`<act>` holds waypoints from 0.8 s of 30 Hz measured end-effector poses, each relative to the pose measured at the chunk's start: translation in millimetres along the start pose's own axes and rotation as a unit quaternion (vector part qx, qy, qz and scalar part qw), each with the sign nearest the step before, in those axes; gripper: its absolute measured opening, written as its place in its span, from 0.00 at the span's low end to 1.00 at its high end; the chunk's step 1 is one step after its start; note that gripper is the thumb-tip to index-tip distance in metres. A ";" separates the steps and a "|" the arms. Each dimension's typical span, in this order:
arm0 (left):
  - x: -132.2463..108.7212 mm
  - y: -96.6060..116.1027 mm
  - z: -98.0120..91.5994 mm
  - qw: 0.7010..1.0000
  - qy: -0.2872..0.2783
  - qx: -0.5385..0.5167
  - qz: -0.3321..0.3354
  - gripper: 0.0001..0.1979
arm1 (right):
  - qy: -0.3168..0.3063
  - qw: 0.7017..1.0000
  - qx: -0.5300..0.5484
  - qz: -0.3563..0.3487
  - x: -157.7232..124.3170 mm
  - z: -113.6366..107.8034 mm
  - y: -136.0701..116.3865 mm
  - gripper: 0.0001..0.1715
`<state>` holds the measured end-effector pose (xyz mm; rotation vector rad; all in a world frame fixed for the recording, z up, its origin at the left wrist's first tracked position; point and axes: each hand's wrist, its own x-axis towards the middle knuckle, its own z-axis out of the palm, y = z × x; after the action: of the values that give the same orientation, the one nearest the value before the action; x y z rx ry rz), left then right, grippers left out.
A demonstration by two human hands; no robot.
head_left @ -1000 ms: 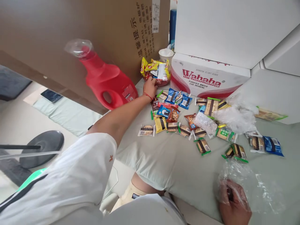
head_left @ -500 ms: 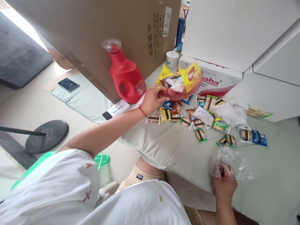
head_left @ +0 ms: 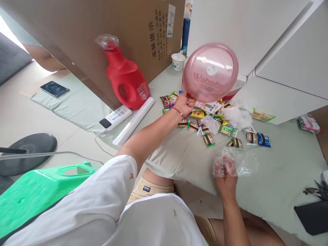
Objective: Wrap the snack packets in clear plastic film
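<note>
My left hand [head_left: 185, 103] grips the rim of a clear pink plastic bowl [head_left: 212, 70], tipped with its underside toward me. Under it and around it lies a heap of small wrapped snacks [head_left: 208, 139], and a white printed packet [head_left: 210, 107] shows just below the rim. A crumpled clear plastic wrap [head_left: 237, 118] rests among the snacks. Nearer to me, my right hand [head_left: 225, 166] is closed on a thin clear plastic bag [head_left: 247, 165], which spreads out over the fingers.
Left of the snacks stand a red detergent bottle [head_left: 128, 80], a white roll [head_left: 133, 121] and a white box [head_left: 115, 118]. Behind are a cardboard box [head_left: 128, 20], a paper cup [head_left: 178, 62] and a white cabinet [head_left: 230, 24]. A black wallet-like object [head_left: 312, 218] lies at right.
My left hand has turned the pink bowl over, and the yellow packet and other snacks in it have dropped onto the heap. My right hand still holds the plastic bag.
</note>
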<state>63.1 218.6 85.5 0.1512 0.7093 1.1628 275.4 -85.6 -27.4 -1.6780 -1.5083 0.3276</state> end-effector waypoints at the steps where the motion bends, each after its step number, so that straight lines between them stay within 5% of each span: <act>1: -1.0 6.0 2.6 1.000 -0.019 -0.012 0.001 0.20 | -0.023 0.999 0.001 -0.037 6.4 4.2 -5.6 0.09; 4: -8.2 23.0 9.4 0.998 -0.058 -0.030 0.008 0.21 | -0.159 0.972 -0.061 -0.164 33.5 17.8 -30.8 0.07; 6: -17.8 29.4 10.8 0.996 -0.077 -0.037 0.007 0.21 | -0.292 0.921 -0.152 -0.211 56.0 22.2 -49.6 0.10; 8: -32.4 29.5 8.6 0.995 -0.093 -0.038 -0.005 0.22 | -0.396 0.869 -0.227 -0.193 78.7 18.2 -62.0 0.12; 10: -51.2 22.9 4.2 0.994 -0.105 -0.035 -0.024 0.22 | -0.419 0.867 -0.225 -0.149 98.3 5.4 -63.6 0.15; 14: -93.6 -8.6 -2.5 0.990 -0.116 -0.009 -0.082 0.21 | -0.306 0.952 -0.022 -0.016 118.4 -32.1 -45.0 0.19; 16: -111.2 -31.5 -2.6 0.986 -0.121 0.006 -0.117 0.19 | -0.208 0.969 0.115 0.061 117.4 -48.0 -36.4 0.27; 20: -126.7 -83.4 -1.8 0.966 -0.163 0.075 -0.184 0.17 | -0.056 0.910 0.400 0.092 100.4 -67.2 -28.0 0.47; 22: -124.7 -107.7 -4.5 0.963 -0.176 0.130 -0.159 0.14 | -0.015 0.874 0.477 0.096 90.1 -71.5 -20.9 0.45; 24: -121.5 -129.8 -10.8 0.963 -0.152 0.212 -0.068 0.11 | 0.048 0.851 0.512 0.110 81.5 -71.6 -8.1 0.36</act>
<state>133.3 55.7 70.0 0.6202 0.6743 0.8199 338.1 -40.5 49.2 -0.9484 -0.7769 0.9589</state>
